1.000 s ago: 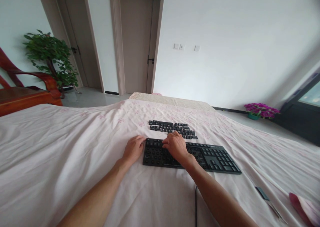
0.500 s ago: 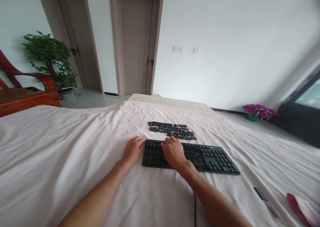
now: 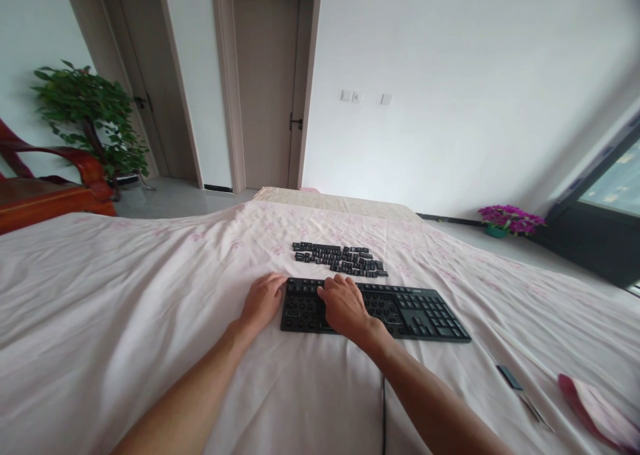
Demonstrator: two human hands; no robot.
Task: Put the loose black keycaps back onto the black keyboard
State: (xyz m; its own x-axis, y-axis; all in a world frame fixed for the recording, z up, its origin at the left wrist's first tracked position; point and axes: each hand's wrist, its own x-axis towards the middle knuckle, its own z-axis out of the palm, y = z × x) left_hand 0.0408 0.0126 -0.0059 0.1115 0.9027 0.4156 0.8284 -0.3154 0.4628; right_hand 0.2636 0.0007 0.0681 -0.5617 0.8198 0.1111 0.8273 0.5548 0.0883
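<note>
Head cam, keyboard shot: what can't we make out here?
- Head view: right hand lies on the keyboard and hides the sockets beneath it; whether a keycap sits under its fingers cannot be told.
- Loose keycaps beyond the keyboard: legends too small to read.
- Left hand at the keyboard's left end: pressing or resting, unclear.
- Cable: cut off by the bottom edge.
- Small tool on the sheet: too small to identify.

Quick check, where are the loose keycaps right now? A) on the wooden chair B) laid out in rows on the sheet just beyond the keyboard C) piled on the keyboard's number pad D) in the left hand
B: the loose keycaps lie in rows on the pink sheet just past the far edge of the keyboard, clear of both the left hand and the right hand.
</note>
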